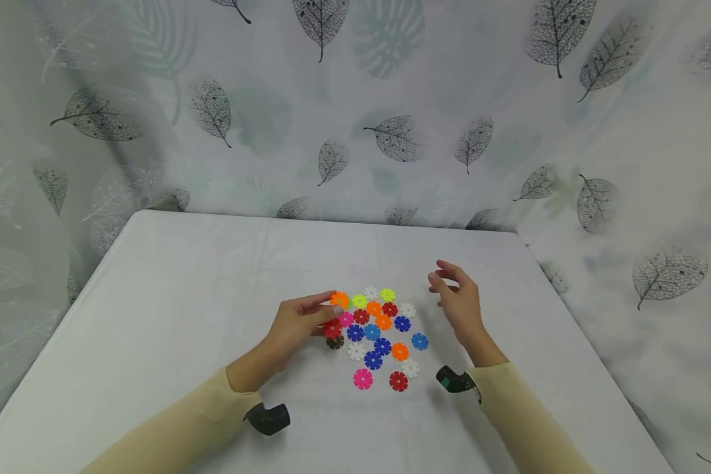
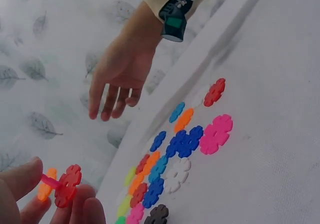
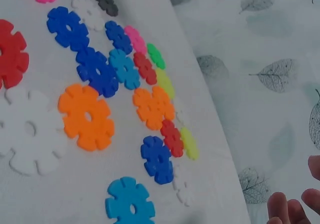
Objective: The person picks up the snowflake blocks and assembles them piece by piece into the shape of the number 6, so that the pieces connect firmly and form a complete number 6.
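Observation:
My left hand (image 1: 293,324) pinches a small joined piece made of plastic snowflake discs: a red disc (image 2: 68,186), a pink disc (image 2: 52,182) seen edge-on, and an orange disc (image 1: 340,300). The piece is held above the table, at the left of the loose discs. My right hand (image 1: 461,304) hovers to the right of them with nothing in it, its fingers loosely bent. Among the loose discs lie an orange one (image 3: 86,117), a light blue one (image 3: 130,204) and a pink one (image 2: 216,134). In the right wrist view only some right fingertips (image 3: 278,207) show.
The discs lie flat on a white-covered table (image 1: 172,316), several colours close together, some touching. A leaf-patterned curtain (image 1: 261,118) hangs behind the table and along its sides. A dark wrist camera (image 1: 268,419) sits at the left sleeve and another dark device (image 1: 455,380) at the right.

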Demonstrator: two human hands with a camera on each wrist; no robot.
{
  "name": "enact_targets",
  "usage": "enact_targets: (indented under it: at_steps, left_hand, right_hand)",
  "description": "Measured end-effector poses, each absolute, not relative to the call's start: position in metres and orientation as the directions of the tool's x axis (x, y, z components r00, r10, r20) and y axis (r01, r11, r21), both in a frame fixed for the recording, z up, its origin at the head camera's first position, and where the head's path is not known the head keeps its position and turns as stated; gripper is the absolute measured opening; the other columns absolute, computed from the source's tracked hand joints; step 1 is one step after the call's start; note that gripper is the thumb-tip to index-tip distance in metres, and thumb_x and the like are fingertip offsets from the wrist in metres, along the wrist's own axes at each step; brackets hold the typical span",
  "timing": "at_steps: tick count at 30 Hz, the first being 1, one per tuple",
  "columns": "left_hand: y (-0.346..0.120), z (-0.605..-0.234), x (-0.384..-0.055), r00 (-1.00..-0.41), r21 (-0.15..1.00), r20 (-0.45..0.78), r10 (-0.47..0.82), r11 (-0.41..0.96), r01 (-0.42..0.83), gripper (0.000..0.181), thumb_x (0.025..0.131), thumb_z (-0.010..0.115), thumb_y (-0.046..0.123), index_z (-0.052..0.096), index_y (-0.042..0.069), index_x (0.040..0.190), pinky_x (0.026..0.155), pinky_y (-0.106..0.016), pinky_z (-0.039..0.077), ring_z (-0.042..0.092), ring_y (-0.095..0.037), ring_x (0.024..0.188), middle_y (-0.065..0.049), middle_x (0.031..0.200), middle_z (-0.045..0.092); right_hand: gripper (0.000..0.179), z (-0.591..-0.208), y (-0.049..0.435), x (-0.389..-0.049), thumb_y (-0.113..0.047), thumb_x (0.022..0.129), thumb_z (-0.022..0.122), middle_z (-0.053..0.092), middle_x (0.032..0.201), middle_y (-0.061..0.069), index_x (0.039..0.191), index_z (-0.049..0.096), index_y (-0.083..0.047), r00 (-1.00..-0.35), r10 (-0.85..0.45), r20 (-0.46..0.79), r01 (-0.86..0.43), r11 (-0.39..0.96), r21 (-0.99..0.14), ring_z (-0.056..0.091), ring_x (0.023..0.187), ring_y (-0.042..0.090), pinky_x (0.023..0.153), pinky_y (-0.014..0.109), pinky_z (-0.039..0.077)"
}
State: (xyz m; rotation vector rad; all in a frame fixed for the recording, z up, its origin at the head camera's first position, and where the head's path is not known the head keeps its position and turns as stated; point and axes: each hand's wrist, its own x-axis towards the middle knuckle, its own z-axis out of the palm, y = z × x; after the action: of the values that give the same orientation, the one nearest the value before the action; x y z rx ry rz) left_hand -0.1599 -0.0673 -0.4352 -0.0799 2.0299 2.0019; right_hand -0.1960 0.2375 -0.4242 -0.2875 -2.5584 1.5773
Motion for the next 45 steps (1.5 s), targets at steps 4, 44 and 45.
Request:
enact_targets:
  at_steps: [4, 44, 45]
  left_hand:
    - [-0.067, -0.434, -0.160, -0.957, 0.970, -0.239, 0.164, 0.009, -0.241, 0.047, 0.093, 0.076, 0.025, 0.066, 0.011, 0.136, 0.082, -0.036, 0.058, 0.070, -0.021, 0.091, -0.009, 0.112, 0.073]
    - [-0.062, -0.439, -0.158, -0.941, 0.956, -0.289, 0.175, 0.009, -0.292, 0.043, 0.093, 0.075, 0.028, 0.068, 0.012, 0.133, 0.078, -0.034, 0.058, 0.068, -0.020, 0.089, -0.008, 0.113, 0.073]
    - [-0.061, -0.440, -0.158, -0.939, 0.954, -0.295, 0.175, 0.010, -0.298, 0.043, 0.093, 0.076, 0.028, 0.069, 0.012, 0.133, 0.078, -0.033, 0.058, 0.069, -0.021, 0.088, -0.008, 0.113, 0.073]
  right_hand:
    - [0.047, -0.434, 0.245, -0.199, -0.031, 0.103, 0.061, 0.059, 0.129, 0.012, 0.146, 0.054, -0.014, -0.970, 0.225, -0.089, 0.186, 0.460, -0.868, 0.063, 0.106, 0.028, 0.083, 0.031, 0.053]
    - [0.026, -0.447, 0.215, -0.196, -0.022, 0.089, 0.081, 0.069, 0.097, 0.003, 0.111, 0.072, -0.011, -0.990, -0.047, -0.130, 0.070, 0.646, -0.760, 0.065, 0.083, 0.021, 0.077, 0.031, 0.057]
    - [0.026, -0.446, 0.212, -0.195, -0.022, 0.090, 0.079, 0.070, 0.097, 0.003, 0.112, 0.072, -0.010, -0.990, -0.069, -0.121, 0.051, 0.631, -0.774, 0.066, 0.083, 0.020, 0.077, 0.031, 0.057]
